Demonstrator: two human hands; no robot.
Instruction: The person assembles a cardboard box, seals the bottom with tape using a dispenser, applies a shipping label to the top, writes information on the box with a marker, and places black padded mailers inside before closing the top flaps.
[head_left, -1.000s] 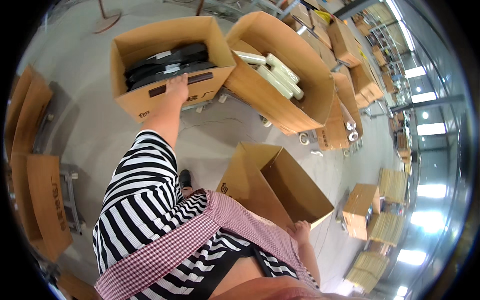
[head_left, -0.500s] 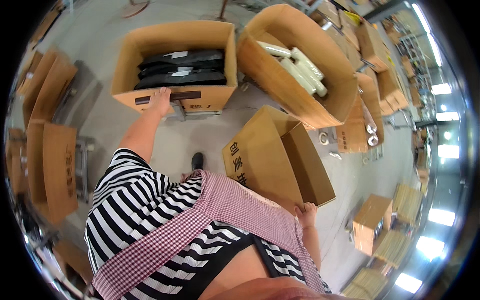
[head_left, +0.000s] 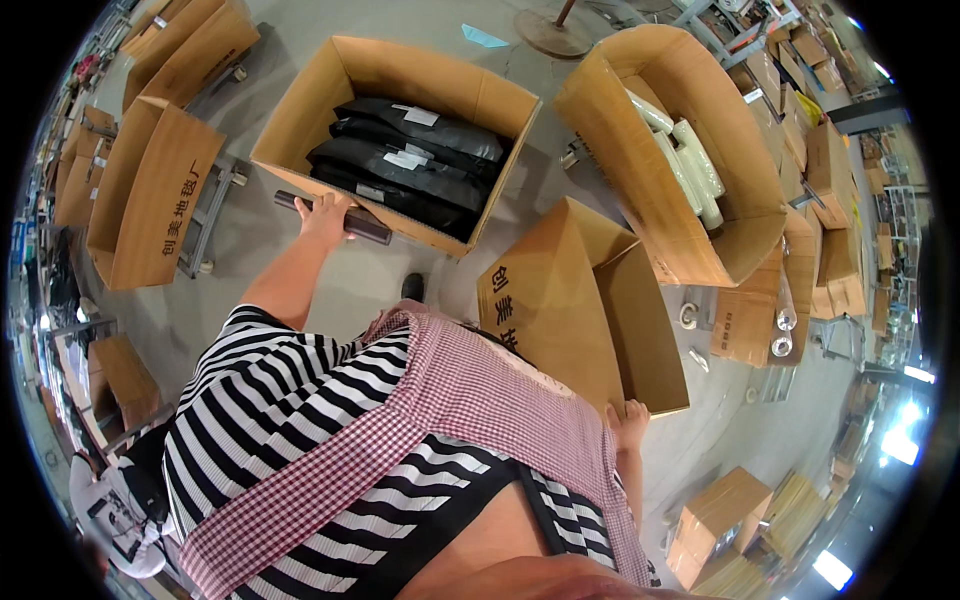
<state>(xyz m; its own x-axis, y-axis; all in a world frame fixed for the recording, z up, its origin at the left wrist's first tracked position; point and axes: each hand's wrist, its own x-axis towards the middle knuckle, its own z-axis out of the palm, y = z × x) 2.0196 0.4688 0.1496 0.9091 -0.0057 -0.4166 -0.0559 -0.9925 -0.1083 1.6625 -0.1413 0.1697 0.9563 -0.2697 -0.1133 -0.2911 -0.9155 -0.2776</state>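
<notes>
My left hand [head_left: 325, 222] is closed round a dark handle bar [head_left: 373, 228]. It stands against the near side of an open cardboard box [head_left: 297, 112]. Several black plastic-wrapped packages [head_left: 410, 160] with white labels lie stacked inside that box. Over to the right, my right hand [head_left: 630, 424] grips the near rim of a second cardboard box [head_left: 545, 295], fingers over the edge. This box is tilted beside my apron, and I see nothing in the part of its inside that shows.
Beyond stands a tall box [head_left: 745, 250] holding several pale wrapped rolls [head_left: 690, 170]. Tape rolls [head_left: 688, 316] lie on the floor near another box [head_left: 745, 325]. A wheeled trolley [head_left: 208, 225] carries a box [head_left: 160, 200] at the left. A round metal base [head_left: 553, 35] stands at the back.
My view has turned left. The box of black packages now sits at more of a slant, and the handle bar has swung with it. Both hands keep their holds.
</notes>
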